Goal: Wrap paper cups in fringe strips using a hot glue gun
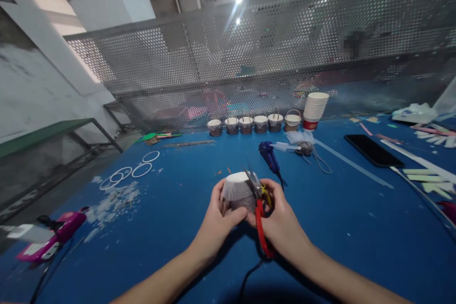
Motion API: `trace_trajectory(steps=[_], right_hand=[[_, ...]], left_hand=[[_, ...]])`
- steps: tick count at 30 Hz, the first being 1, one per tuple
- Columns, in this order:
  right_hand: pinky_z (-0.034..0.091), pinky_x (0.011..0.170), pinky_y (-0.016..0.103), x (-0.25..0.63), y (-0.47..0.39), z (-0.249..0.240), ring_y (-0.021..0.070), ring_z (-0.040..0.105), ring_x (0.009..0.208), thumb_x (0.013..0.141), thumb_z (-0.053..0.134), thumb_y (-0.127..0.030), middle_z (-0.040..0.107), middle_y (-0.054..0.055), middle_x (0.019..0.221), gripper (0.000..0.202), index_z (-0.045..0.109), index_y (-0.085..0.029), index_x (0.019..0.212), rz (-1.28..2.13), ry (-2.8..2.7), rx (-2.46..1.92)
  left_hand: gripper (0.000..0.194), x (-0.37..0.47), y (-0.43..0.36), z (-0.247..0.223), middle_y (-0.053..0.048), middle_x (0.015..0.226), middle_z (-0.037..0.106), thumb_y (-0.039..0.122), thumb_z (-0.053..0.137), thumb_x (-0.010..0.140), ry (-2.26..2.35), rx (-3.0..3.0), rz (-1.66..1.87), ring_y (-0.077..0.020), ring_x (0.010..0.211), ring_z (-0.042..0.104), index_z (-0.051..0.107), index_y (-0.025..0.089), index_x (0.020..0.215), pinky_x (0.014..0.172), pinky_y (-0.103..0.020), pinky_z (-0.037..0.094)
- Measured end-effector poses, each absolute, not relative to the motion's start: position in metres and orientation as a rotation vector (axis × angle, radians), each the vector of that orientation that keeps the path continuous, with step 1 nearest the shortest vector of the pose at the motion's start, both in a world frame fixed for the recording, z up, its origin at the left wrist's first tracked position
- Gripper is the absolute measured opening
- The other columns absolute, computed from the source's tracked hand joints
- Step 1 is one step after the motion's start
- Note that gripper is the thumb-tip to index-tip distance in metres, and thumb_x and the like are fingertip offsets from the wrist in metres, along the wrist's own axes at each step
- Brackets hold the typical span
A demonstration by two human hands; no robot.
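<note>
Between my hands is a small paper cup point(239, 186), white at the top and wrapped in grey-brown cord or yarn lower down. My left hand point(221, 216) is closed around its left side, the thumb across the front. In my right hand point(281, 213) are scissors point(261, 223) with red and yellow handles, their blades pointing up beside the cup. The right fingertips also reach the cup's right side. Past the cup a blue glue gun point(269, 156) lies on the blue table point(185, 218), near a ball of grey cord point(304, 148).
Several finished cup baskets point(260, 124) with handles line the back edge, beside a stack of paper cups point(316, 107). A black phone point(372, 149) and paper strips point(427, 176) lie right. White rings point(141, 170), scraps and a magenta power strip point(59, 235) are left. A perforated metal screen point(228, 66) stands behind.
</note>
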State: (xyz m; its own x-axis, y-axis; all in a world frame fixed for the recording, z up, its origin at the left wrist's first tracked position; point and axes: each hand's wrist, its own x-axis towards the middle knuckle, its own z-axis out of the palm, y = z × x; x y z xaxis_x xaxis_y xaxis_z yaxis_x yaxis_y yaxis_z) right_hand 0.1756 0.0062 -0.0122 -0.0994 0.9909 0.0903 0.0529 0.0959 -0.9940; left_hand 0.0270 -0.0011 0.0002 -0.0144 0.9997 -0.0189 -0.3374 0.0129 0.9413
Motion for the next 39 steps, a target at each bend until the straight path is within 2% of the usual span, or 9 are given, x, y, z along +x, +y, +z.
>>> trace_trajectory(steps=[3,7,13,21,26,29,33,36,39], right_hand=[[0.05,0.074,0.034,0.175,0.002,-0.015,0.0174,0.061,0.079,0.066,0.074,-0.03,0.064,0.003,0.1,0.06,0.04,-0.024,0.116,1.284,-1.371,-1.041],[0.051,0.076,0.035,0.178,0.003,-0.02,0.0193,0.06,0.087,0.067,0.075,-0.034,0.062,0.005,0.104,0.058,0.043,-0.025,0.114,1.354,-1.284,-1.012],[0.052,0.062,0.03,0.183,0.014,-0.009,0.0158,0.06,0.07,0.06,0.078,-0.04,0.063,0.003,0.091,0.057,0.046,-0.024,0.105,1.306,-1.101,-0.977],[0.053,0.081,0.038,0.181,0.018,-0.006,0.0235,0.066,0.091,0.053,0.082,-0.039,0.069,0.008,0.096,0.063,0.047,-0.023,0.102,1.382,-0.928,-0.961],[0.054,0.081,0.037,0.176,0.017,-0.014,0.0215,0.066,0.089,0.056,0.082,-0.033,0.068,0.007,0.098,0.061,0.047,-0.022,0.105,1.369,-0.975,-0.964],[0.052,0.084,0.037,0.176,0.017,-0.016,0.0201,0.065,0.089,0.06,0.08,-0.03,0.067,0.006,0.099,0.057,0.048,-0.022,0.106,1.319,-1.033,-0.977],[0.051,0.084,0.037,0.176,0.015,-0.013,0.0199,0.064,0.086,0.062,0.079,-0.032,0.067,0.005,0.095,0.056,0.047,-0.022,0.106,1.312,-1.06,-0.989],[0.051,0.083,0.037,0.177,0.015,-0.009,0.0195,0.063,0.086,0.057,0.081,-0.034,0.066,0.006,0.096,0.06,0.047,-0.022,0.105,1.336,-1.038,-1.005],[0.054,0.071,0.034,0.181,0.015,-0.005,0.0202,0.062,0.083,0.052,0.083,-0.038,0.065,0.007,0.097,0.064,0.047,-0.022,0.103,1.331,-0.996,-1.036]], left_hand=[[0.059,0.024,0.003,0.0,-0.01,0.117,0.063,0.018,0.076,0.065,0.893,0.868,1.314,-0.0254,0.11,0.057,0.054,0.02,0.12,0.093,-0.034,0.044],[0.052,0.011,0.009,0.003,-0.009,0.107,0.066,0.017,0.067,0.071,0.794,0.726,1.289,-0.024,0.091,0.062,0.054,0.02,0.121,0.08,-0.038,0.051],[0.068,0.005,0.011,0.004,-0.008,0.098,0.067,0.011,0.061,0.068,0.689,0.637,1.192,-0.0233,0.082,0.064,0.042,0.022,0.133,0.072,-0.039,0.054],[0.054,0.007,0.017,-0.002,-0.01,0.094,0.068,0.014,0.05,0.071,0.6,0.554,1.067,-0.0247,0.076,0.067,0.047,0.017,0.124,0.065,-0.036,0.054],[0.043,0.011,0.016,-0.008,-0.011,0.094,0.071,0.014,0.049,0.071,0.573,0.497,1.046,-0.024,0.082,0.068,0.055,0.011,0.114,0.078,-0.037,0.051],[0.041,0.013,0.012,-0.011,-0.014,0.098,0.071,0.02,0.054,0.074,0.543,0.538,1.036,-0.0264,0.09,0.066,0.058,0.008,0.113,0.086,-0.039,0.048],[0.036,0.014,0.009,-0.015,-0.013,0.101,0.071,0.02,0.062,0.078,0.605,0.652,1.049,-0.0238,0.095,0.065,0.061,0.011,0.113,0.089,-0.035,0.046],[0.042,0.013,0.01,-0.014,-0.013,0.107,0.069,0.017,0.066,0.075,0.68,0.646,1.083,-0.0236,0.097,0.064,0.059,0.014,0.116,0.09,-0.036,0.046],[0.058,0.011,0.011,-0.008,-0.01,0.115,0.066,0.018,0.066,0.074,0.739,0.589,1.167,-0.024,0.099,0.063,0.048,0.022,0.129,0.09,-0.039,0.046]])
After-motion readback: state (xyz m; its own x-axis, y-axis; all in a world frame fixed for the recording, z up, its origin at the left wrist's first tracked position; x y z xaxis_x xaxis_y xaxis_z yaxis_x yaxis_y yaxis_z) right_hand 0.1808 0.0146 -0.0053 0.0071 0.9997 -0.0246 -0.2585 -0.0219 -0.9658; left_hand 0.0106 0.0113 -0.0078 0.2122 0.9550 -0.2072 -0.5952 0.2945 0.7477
